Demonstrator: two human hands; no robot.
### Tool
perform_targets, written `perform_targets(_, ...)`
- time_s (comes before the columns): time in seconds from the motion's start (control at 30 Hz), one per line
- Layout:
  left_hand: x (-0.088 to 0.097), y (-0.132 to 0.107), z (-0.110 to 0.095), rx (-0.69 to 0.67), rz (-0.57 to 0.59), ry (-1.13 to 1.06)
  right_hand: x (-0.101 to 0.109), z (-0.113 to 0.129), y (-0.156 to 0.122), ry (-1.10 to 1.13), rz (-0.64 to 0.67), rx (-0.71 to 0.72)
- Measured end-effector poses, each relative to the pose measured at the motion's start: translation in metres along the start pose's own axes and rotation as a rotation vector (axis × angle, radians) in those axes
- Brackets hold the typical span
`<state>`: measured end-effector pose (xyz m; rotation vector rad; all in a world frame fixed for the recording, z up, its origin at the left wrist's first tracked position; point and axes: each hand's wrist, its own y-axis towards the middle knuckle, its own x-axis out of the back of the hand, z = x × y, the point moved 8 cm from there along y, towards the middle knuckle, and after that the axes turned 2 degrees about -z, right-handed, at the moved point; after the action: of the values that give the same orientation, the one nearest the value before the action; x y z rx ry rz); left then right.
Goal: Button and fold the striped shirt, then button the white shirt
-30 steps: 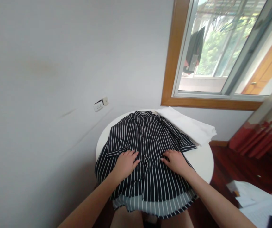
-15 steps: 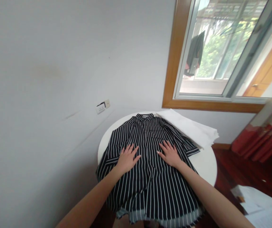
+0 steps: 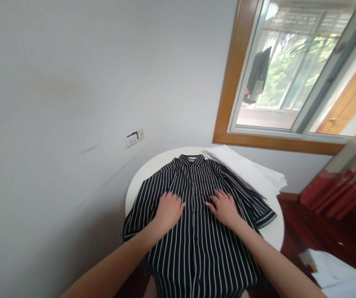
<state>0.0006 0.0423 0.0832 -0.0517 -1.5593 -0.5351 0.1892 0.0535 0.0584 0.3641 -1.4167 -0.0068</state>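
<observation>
A black shirt with white stripes (image 3: 193, 231) lies spread face up on a small round white table (image 3: 147, 171), collar toward the wall, hem hanging over the near edge. My left hand (image 3: 168, 209) rests flat on the shirt's left chest, fingers stretched out. My right hand (image 3: 224, 207) lies flat on the right chest, fingers apart. Both palms press on the cloth on either side of the button line and hold nothing.
Folded white cloth (image 3: 249, 171) lies at the table's back right, partly under the shirt's sleeve. A grey wall with a socket (image 3: 133, 138) stands behind. A wood-framed window (image 3: 227, 107) is at right, a red curtain (image 3: 336, 186) beside it, white papers (image 3: 336, 269) on the dark floor.
Both hands slid up the shirt from the waist to the chest. The shirt's sleeves now lie spread wider, and the pale hem is no longer in view.
</observation>
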Motion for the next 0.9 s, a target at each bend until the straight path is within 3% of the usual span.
perform_targets(0.1, -0.015, 0.055, 0.003, 0.019, -0.097, -0.053, -0.004, 0.006, 0.048, -0.012, -0.033, -0.032)
perform_targets(0.17, -0.041, 0.078, 0.016, 0.107, -0.043, -0.081, -0.019, -0.001, 0.070, -0.016, 0.003, -0.106)
perform_targets(0.27, -0.074, 0.084, 0.037, 0.209, 0.033, -0.089, -0.047, -0.020, 0.078, 0.006, 0.097, -0.212)
perform_targets(0.37, -0.085, 0.073, 0.047, 0.207, 0.051, -0.084, -0.060, -0.032, 0.070, 0.005, 0.128, -0.213)
perform_targets(0.57, -0.078, 0.040, 0.043, 0.219, 0.140, -0.060, -0.058, -0.030, 0.045, -0.005, 0.082, -0.194)
perform_targets(0.7, -0.063, 0.029, 0.037, 0.269, 0.216, 0.030, -0.054, -0.022, 0.028, 0.004, 0.069, -0.158)
perform_targets(0.8, -0.048, 0.046, 0.034, 0.283, 0.136, 0.101, -0.045, -0.017, 0.030, 0.016, 0.086, -0.156)
perform_targets(0.9, -0.046, 0.078, 0.024, 0.158, -0.007, 0.038, -0.032, -0.008, 0.051, -0.002, 0.042, -0.151)
